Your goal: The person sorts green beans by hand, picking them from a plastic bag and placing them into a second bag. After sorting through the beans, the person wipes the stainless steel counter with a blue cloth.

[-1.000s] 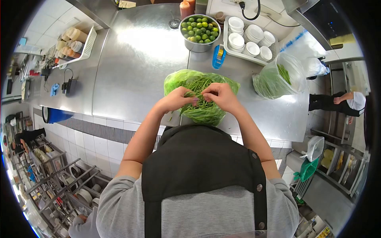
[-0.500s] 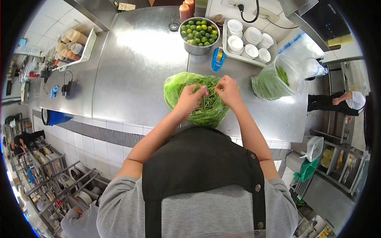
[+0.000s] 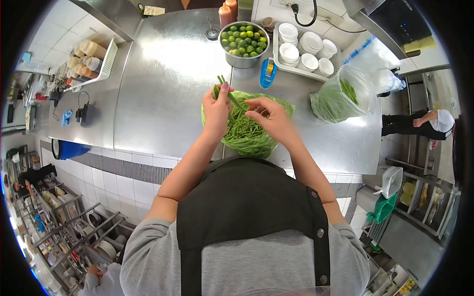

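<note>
My left hand (image 3: pixel 216 109) is closed around a few long green beans (image 3: pixel 236 101), their ends sticking up past the thumb. Close to the lower end of these beans is my right hand (image 3: pixel 269 116), its thumb and fingers curved and apart, with nothing clearly held. Both hands are above an open clear plastic bag (image 3: pixel 288 106) on the steel counter, near my apron. Many thin green bean pieces (image 3: pixel 244 130) fill the bag.
Behind the bag stand a metal pot of limes (image 3: pixel 244 42), a blue tape dispenser (image 3: pixel 268 73) and a crate of white bowls (image 3: pixel 308 61). On the right is another plastic bag (image 3: pixel 335 101) with green beans. A person (image 3: pixel 427 121) stands far right.
My left hand has moved left and up with the beans, away from the bag's middle. My right hand has shifted slightly left and down, its fingers now spread, and more of the bag's contents shows.
</note>
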`<act>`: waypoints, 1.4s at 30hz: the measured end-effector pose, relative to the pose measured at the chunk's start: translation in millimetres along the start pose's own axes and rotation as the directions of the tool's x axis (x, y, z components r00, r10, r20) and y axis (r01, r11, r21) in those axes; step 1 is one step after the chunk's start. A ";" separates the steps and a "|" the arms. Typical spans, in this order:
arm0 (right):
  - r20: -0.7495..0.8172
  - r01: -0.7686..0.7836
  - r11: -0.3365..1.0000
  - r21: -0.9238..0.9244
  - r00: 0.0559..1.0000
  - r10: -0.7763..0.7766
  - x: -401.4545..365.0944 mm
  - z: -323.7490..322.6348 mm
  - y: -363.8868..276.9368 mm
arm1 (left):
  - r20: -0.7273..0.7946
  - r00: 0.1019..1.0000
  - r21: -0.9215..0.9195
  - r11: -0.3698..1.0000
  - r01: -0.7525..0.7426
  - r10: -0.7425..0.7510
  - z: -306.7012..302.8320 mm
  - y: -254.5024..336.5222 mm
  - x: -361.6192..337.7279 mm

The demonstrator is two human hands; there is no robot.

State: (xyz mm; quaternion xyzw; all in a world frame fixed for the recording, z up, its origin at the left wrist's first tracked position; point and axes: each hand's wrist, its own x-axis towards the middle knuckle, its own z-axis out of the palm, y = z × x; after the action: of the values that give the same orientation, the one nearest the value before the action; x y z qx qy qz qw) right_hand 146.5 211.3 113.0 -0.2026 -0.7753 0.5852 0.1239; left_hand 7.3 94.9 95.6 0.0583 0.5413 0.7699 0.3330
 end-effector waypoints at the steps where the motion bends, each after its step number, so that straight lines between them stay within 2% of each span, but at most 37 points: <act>1: 0.016 0.041 0.995 -0.094 0.999 -0.040 0.8 4.0 -5.1 | -0.001 1.000 0.004 1.000 -0.005 0.005 0.0 -0.2 -0.6; 4: -0.086 0.105 0.976 -0.189 0.989 -0.123 3.5 19.5 1.8 | -0.011 1.000 0.015 1.000 -0.014 0.014 -0.2 -3.4 -1.3; 7: -0.098 0.315 0.857 -0.407 0.918 -0.384 8.4 25.0 12.6 | -0.070 0.997 0.046 0.999 -0.013 0.016 -1.0 -1.5 -2.5; 10: 0.063 0.384 0.744 -0.547 0.905 -0.421 10.4 24.3 4.9 | -0.040 0.970 0.374 0.904 -0.207 0.238 -9.7 -10.1 7.2; 13: 0.162 0.497 0.790 -0.360 0.867 -0.471 11.3 24.9 -0.4 | -0.026 0.971 0.459 0.866 -0.198 0.236 -15.7 -16.1 8.7; 16: 0.131 0.537 0.820 -0.199 0.843 -0.521 4.0 19.5 -4.5 | -0.086 0.996 0.231 0.972 0.041 -0.022 -17.4 -21.0 5.7; 17: 0.055 0.557 0.805 -0.203 0.828 -0.558 -0.7 18.9 -7.3 | -0.108 0.988 0.093 0.988 0.123 -0.112 -23.6 -24.0 11.6; 19: -0.095 0.590 0.778 -0.217 0.780 -0.618 -11.6 16.2 -11.1 | -0.111 0.948 -0.190 0.943 0.274 -0.298 -40.9 -25.0 28.5; 20: -0.067 0.530 0.808 -0.256 0.824 -0.562 -10.0 10.1 -6.8 | -0.082 0.942 -0.241 0.923 0.300 -0.327 -46.7 -23.3 32.1; 22: -0.021 0.405 0.849 -0.340 0.899 -0.438 -3.3 -7.0 10.8 | -0.015 0.948 -0.282 0.911 0.301 -0.318 -51.4 -16.4 30.5; 23: 0.118 0.310 0.872 -0.380 0.951 -0.287 -4.6 -14.1 27.2 | 0.018 0.950 -0.300 0.904 0.303 -0.312 -51.9 -13.1 28.4; 24: 0.244 0.217 0.876 -0.431 0.963 -0.118 -7.3 -19.6 48.1 | 0.018 0.948 -0.295 0.904 0.309 -0.318 -47.8 -7.7 24.8; 25: 0.351 0.128 0.862 -0.491 0.934 0.061 -8.8 -20.4 51.6 | 0.018 0.946 -0.288 0.904 0.316 -0.325 -40.7 -1.0 19.8; 28: 0.238 -0.057 0.991 -0.123 0.967 0.085 -6.6 -7.9 31.5 | 0.050 0.953 -0.265 0.916 0.300 -0.298 -24.7 3.1 9.7; 31: 0.226 -0.176 0.983 0.052 0.961 0.160 -1.7 1.8 -2.8 | 0.052 0.964 -0.259 0.929 0.266 -0.261 -15.1 1.0 3.2; 34: 0.089 0.047 0.998 -0.046 0.995 -0.043 2.7 13.2 1.3 | 0.031 0.968 -0.251 0.935 0.249 -0.250 -14.2 -2.0 5.4; 37: -0.004 0.270 0.963 0.013 0.963 -0.270 3.7 17.3 2.8 | 0.046 0.952 -0.268 0.914 0.305 -0.304 -14.5 -6.7 5.7; 38: -0.045 0.305 0.951 0.046 0.952 -0.303 3.5 19.4 1.6 | 0.056 0.942 -0.278 0.901 0.333 -0.331 -15.4 -8.2 5.5; 40: -0.130 0.376 0.920 0.108 0.923 -0.362 2.6 22.7 -1.4 | 0.074 0.916 -0.414 0.823 0.389 -0.395 -33.9 -27.6 15.4; 42: -0.156 0.240 0.945 0.223 0.966 -0.209 2.3 19.5 2.0 | 0.047 0.896 -0.509 0.762 0.401 -0.441 -43.3 -38.3 23.3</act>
State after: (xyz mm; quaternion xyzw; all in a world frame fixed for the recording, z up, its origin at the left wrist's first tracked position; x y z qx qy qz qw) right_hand 136.4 196.1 105.5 -0.1341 -0.7071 0.6423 0.2636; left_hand -13.0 81.2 38.2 -0.1834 0.3313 0.7915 0.4797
